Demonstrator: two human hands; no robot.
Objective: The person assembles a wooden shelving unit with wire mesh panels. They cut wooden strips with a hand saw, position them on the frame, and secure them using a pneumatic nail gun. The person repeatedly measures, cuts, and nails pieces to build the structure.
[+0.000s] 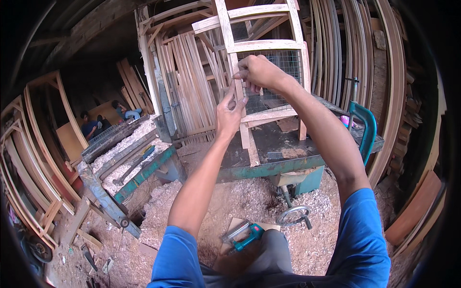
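Wooden frame (264,45): is stood on the bench (240,173).
Left hand (229,114): is held at its side, thumb and forefinger spread.
Right hand (261,72): is curled just above; pinching cannot be told.

Wooden frame (264,45): pale, bare timber, with 2 long front uprights joined by cross rails; the middle rail is slightly bowed.
Frame's pose: upright, its top reaching the upper edge of the view, its legs standing on the dark tabletop (223,156).
Lower panel: wire mesh (286,72) of small, grey squares, between the middle rail and the bottom rail (271,115).
Left upright: beside the mesh, with the 2 hands at it, left (229,115) below right (263,74).
Legs: extending below the bottom rail.
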